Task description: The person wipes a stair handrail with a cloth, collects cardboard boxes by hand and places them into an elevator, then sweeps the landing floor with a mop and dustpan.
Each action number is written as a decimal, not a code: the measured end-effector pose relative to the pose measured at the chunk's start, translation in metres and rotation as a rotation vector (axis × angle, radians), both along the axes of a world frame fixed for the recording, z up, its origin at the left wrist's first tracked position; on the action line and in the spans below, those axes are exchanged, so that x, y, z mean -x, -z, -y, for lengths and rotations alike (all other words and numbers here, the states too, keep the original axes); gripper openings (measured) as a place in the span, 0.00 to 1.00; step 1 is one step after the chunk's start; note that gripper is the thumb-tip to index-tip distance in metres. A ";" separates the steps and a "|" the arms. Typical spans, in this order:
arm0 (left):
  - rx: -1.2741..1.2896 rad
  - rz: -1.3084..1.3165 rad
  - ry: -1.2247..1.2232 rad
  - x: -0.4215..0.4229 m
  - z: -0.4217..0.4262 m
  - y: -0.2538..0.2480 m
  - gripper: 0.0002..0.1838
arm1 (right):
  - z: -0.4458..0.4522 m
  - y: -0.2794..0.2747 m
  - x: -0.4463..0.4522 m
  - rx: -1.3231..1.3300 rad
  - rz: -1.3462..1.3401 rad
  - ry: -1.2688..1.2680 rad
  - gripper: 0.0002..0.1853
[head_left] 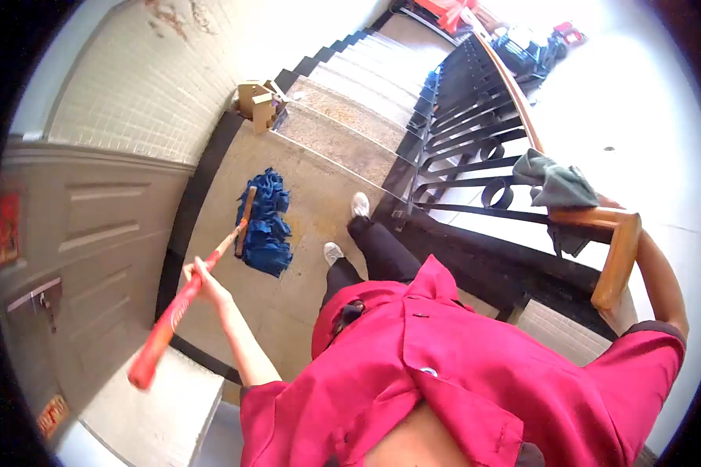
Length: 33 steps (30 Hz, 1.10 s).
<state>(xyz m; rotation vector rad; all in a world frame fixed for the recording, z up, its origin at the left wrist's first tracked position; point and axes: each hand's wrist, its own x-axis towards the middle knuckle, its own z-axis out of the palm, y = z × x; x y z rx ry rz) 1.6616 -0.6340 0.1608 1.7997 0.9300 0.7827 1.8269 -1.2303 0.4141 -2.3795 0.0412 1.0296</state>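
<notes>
My left hand [201, 280] is wrapped round the red handle [175, 319] of a mop, on the left. The mop's head of blue cloth strips [266, 222] lies spread on the landing floor, ahead of my shoes. On the right, my right forearm [664, 272] reaches to the end of the wooden handrail [621, 257]. My right hand is mostly hidden behind the rail, so its fingers cannot be made out. A grey-green cloth [557, 183] is draped over the handrail close to it.
Stairs [343, 132] adjoin the landing, beside a black metal railing [475, 117]. A cardboard box [258, 105] stands by the wall at the landing's edge. A grey-brown door [93, 233] is on the left. Blue and red items [522, 50] show beyond the railing.
</notes>
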 end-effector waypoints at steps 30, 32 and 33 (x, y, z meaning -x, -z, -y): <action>0.321 0.142 -0.138 -0.216 -0.167 -0.007 0.15 | 0.143 0.237 -0.247 0.799 0.171 -0.166 0.37; 0.387 0.114 -0.052 -0.237 -0.188 -0.011 0.15 | 0.111 0.225 -0.262 0.720 0.227 -0.049 0.37; 0.416 0.120 0.003 -0.247 -0.199 -0.011 0.16 | 0.099 0.221 -0.270 0.743 0.201 -0.030 0.38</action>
